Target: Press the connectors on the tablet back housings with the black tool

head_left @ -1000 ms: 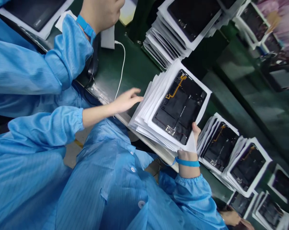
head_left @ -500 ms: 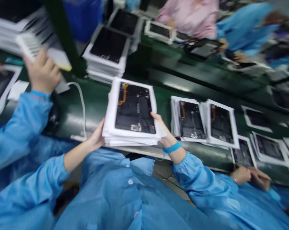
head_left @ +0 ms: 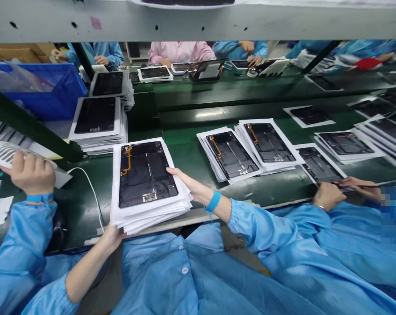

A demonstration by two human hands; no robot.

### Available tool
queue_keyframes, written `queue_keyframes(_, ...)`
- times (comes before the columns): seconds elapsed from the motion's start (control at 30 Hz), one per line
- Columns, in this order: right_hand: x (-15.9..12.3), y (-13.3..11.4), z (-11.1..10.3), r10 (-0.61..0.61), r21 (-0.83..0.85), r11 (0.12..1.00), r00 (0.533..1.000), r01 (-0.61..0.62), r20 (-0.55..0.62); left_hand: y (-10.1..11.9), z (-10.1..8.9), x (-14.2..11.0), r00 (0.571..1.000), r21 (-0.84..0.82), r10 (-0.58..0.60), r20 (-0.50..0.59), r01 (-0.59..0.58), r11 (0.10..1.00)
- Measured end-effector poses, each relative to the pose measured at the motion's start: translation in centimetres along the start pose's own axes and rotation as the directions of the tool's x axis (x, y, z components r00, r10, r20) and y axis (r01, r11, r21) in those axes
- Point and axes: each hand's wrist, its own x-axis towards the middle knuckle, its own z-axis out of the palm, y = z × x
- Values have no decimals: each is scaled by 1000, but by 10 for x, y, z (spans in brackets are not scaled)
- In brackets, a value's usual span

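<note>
A stack of tablet housings (head_left: 145, 175) with white sheets between them sits at the table's front edge, slightly fanned. The top housing is black inside, with an orange flex cable at its left and a small circuit board at its near edge. My right hand (head_left: 188, 183) grips the stack's right side, thumb on the top housing and the other fingers hidden below. Under the near left corner, my left hand (head_left: 112, 238) is closed on the sheets, its fingertips out of sight. A blue band (head_left: 213, 201) circles my right wrist.
Two more piles of housings (head_left: 232, 155) (head_left: 270, 142) lie to the right. Behind at left stand taller stacks (head_left: 96, 116) and a blue bin (head_left: 53, 96). A co-worker's hand (head_left: 33, 173) holds a white slotted device at left. A grey beam (head_left: 185, 26) crosses above.
The view has swung level and up. My left hand, first reaching out with spread fingers beside the stack, now grips its left corner. My right hand has kept hold of the right side.
</note>
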Motion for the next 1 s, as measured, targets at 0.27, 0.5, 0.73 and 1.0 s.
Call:
queue_keyframes(0.27, 1, -4, 8, 18, -3, 1000, 998, -18, -66, -8, -19, 7, 1000, -7, 22, 17, -22, 1000)
queue_keyframes(0.5, -4, -12, 18, -39, -12, 999, 997, 39, -63, -7, -17, 5, 992, -71, -105, 69, 110, 991)
queue_keyframes(0.73, -4, -14, 16, -16, -15, 1000, 998, 15, -61, -4, -20, 4, 983, -93, -156, 100, 165, 982)
queue_keyframes(1.0, -4, -5, 8, 38, 2, 999, 997, -38, -68, -16, -26, 13, 999, -78, -51, -15, 50, 996)
